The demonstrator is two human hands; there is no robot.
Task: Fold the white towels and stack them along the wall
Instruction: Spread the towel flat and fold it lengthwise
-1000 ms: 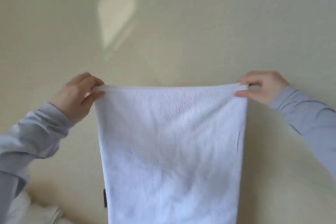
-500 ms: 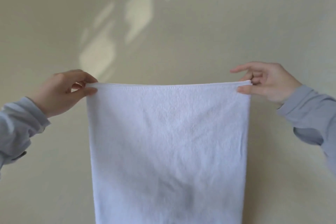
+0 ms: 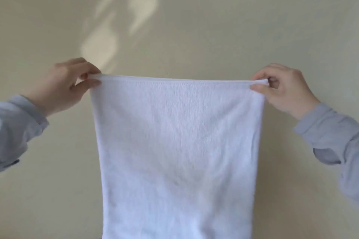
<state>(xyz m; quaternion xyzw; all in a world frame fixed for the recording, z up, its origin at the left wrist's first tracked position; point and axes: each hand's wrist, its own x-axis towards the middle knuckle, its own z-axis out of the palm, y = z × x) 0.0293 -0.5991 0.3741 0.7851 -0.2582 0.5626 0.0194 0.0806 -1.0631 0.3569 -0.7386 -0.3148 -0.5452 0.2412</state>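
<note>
While the white towel [image 3: 178, 141] hung mid-air in front of the wall [image 3: 213, 25], left hand [image 3: 64, 85] and right hand [image 3: 283, 91] each pinched a top corner, fingers [image 3: 260, 88] clamped on the hem. Looked unfolded to me; no stack in view. Folding and stacking both left.

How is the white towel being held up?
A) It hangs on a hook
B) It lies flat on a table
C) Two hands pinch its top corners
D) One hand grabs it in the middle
C: the left hand and the right hand each pinch a top corner of the white towel, which hangs down in front of the wall.
</note>
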